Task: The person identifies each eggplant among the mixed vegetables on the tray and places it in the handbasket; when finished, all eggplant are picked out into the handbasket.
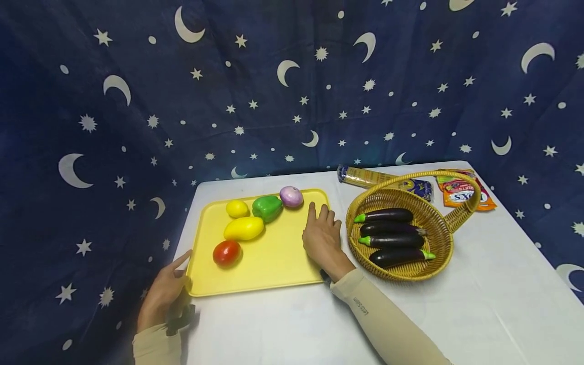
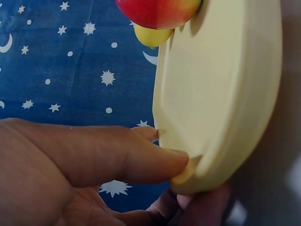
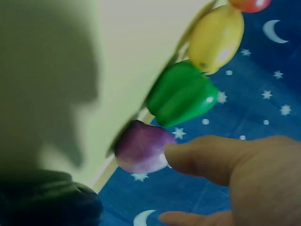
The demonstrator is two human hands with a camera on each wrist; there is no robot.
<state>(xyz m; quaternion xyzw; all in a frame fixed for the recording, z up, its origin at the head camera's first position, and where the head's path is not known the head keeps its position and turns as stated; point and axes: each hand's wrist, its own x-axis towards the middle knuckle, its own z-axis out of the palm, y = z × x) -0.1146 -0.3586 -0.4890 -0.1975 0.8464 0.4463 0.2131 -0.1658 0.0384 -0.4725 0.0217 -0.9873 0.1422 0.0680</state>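
Observation:
In the left wrist view my left hand [image 2: 94, 160] pinches the near left corner of the yellow tray [image 1: 283, 263], thumb over the rim and fingers beneath. My right hand [image 1: 324, 238] is over the tray's right side, fingers extended. On the tray are a purple onion [image 1: 291, 196], a green bell pepper [image 1: 267, 208], a lemon [image 1: 237, 208], a yellow mango-shaped fruit [image 1: 244, 228] and a round red fruit [image 1: 226, 253]. A glossy dark rounded thing [image 3: 47, 200], eggplant-like, lies below the right hand in the right wrist view; the hand hides that spot from the head camera.
Right of the tray stands a wicker basket [image 1: 444, 253] with a tall handle and several eggplants [image 1: 392, 241] inside. Behind it are a long pasta packet [image 1: 371, 177] and an orange snack bag [image 1: 465, 192]. A starry cloth [image 1: 274, 142] hangs behind the white table [image 1: 255, 324].

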